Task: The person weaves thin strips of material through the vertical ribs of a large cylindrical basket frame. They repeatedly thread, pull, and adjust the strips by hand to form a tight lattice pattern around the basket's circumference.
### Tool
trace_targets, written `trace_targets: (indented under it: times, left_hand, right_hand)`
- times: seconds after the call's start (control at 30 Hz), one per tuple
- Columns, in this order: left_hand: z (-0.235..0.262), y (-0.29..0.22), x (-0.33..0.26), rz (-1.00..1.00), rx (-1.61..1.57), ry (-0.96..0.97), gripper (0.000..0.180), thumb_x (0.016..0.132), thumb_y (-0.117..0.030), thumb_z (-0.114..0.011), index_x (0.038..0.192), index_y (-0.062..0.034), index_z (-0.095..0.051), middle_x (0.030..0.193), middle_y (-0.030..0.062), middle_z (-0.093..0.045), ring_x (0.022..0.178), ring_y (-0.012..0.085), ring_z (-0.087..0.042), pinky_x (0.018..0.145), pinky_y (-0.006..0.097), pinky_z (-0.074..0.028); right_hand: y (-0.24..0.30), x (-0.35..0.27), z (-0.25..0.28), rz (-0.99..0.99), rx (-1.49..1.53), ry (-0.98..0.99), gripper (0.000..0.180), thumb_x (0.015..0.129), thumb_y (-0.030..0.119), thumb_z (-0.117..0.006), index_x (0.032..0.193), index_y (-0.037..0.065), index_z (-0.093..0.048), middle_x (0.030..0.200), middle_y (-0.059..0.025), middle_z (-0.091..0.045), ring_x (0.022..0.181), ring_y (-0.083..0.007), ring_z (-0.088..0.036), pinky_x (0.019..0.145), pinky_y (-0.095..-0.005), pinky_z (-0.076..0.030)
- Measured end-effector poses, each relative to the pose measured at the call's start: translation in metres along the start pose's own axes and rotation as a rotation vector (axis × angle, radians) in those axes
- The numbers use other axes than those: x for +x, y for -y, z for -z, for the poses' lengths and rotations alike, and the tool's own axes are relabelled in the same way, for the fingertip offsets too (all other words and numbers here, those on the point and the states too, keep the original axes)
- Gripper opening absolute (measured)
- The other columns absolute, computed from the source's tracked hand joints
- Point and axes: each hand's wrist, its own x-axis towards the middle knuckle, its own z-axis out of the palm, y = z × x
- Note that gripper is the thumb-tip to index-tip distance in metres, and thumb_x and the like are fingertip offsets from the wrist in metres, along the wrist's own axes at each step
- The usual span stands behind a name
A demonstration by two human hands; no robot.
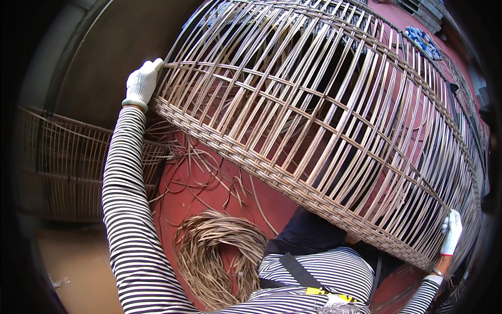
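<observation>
We see a woven basket frame [324, 120] of pale split cane — matt, ribbed; white knit cloth gloves; a dry cane coil [219, 251] on smooth red floor [209, 183].

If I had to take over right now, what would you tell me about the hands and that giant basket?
Left hand, in a white glove: gripping the far edge of the big dome-shaped woven cane basket frame, near its tightly woven rim band.
Right hand, also white-gloved: holding the same rim at the near right.
The basket is tilted up on its side over the red floor, open slats facing you.
Done: upright slats and cross bands are woven, and the rim band looks finished.
Left: cannot tell from here. A coil of loose cane strips and stray strands lie on the floor below.
</observation>
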Motion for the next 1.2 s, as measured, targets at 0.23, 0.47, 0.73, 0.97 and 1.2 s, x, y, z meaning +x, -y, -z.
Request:
trace_targets:
  times: [0.23,0.47,0.73,0.97,1.2]
  left_hand:
    - [-0.019,0.025,-0.006,-0.023,0.105,0.079,0.040,0.100,-0.006,-0.057,0.136,-0.0178,-0.071,0.156,0.0157,-0.061,0.118,0.0364,-0.073,0.100,0.045,-0.061]
    - [-0.035,0.058,-0.034,0.183,0.032,0.140,0.047,0.114,-0.023,-0.040,0.160,-0.0165,-0.052,0.168,0.0134,-0.047,0.155,0.0334,-0.043,0.129,0.043,-0.034]
    - [0.108,-0.104,0.029,-0.062,-0.218,-0.248,0.037,0.105,-0.006,-0.065,0.142,-0.0110,-0.068,0.143,0.0086,-0.071,0.126,0.0258,-0.072,0.107,0.034,-0.059]
    - [0.330,-0.465,0.094,-0.793,-1.205,-0.382,0.036,0.101,-0.014,-0.074,0.137,-0.0096,-0.072,0.129,0.0092,-0.078,0.111,0.0237,-0.076,0.098,0.039,-0.061]
    - [0.442,-0.556,0.100,-1.070,-1.652,0.667,0.029,0.112,-0.020,-0.063,0.129,0.0025,-0.070,0.087,0.0058,-0.075,0.065,0.0074,-0.068,0.061,0.022,-0.057]
  right_hand:
    - [0.013,-0.003,-0.006,-0.012,0.015,0.008,0.017,0.113,0.027,-0.063,0.118,0.011,-0.068,0.078,0.0080,-0.057,0.060,0.0001,-0.050,0.052,-0.0158,-0.038]
    - [0.060,-0.019,-0.011,-0.032,-0.007,0.187,0.016,0.109,0.024,-0.066,0.112,0.008,-0.070,0.077,0.0033,-0.062,0.060,-0.0059,-0.055,0.055,-0.0234,-0.045]
    - [0.119,-0.060,-0.019,0.167,-0.025,0.168,0.020,0.110,0.021,-0.065,0.112,0.003,-0.072,0.080,0.0010,-0.070,0.068,-0.0066,-0.063,0.063,-0.0228,-0.051]
    - [0.211,-0.126,-0.038,0.452,-0.121,0.062,0.012,0.107,0.008,-0.066,0.110,0.000,-0.075,0.086,0.0008,-0.071,0.077,-0.0053,-0.065,0.071,-0.0219,-0.054]
    - [0.229,-0.146,-0.054,0.753,-0.175,-0.097,0.013,0.099,0.012,-0.074,0.102,-0.001,-0.075,0.082,-0.0090,-0.076,0.070,-0.0125,-0.071,0.065,-0.0286,-0.054]
